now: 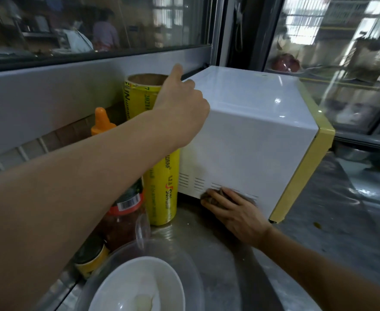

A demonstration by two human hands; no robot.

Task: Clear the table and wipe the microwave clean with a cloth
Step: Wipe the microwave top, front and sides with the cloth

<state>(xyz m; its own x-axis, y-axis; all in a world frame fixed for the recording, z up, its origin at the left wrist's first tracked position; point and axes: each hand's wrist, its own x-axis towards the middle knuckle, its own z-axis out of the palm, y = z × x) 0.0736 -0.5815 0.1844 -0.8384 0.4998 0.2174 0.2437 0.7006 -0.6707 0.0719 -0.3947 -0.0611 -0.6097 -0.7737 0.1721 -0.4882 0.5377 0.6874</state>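
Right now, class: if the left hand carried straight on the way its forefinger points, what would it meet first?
Probably the grey wall panel behind the microwave; the left hand points up and back past the rear top corner, though depth is unclear.

One head-worn wide-angle view only, so no overlap with a second view. The scene is seen from above, facing forward and down over a steel table [218, 254]. The microwave [251, 135] is framed close, its left side and top shown, front edge turned away to the right. Both forearms enter from the bottom edge. A glass partition [94, 25] fills the upper frame. Edges are bent by the lens.
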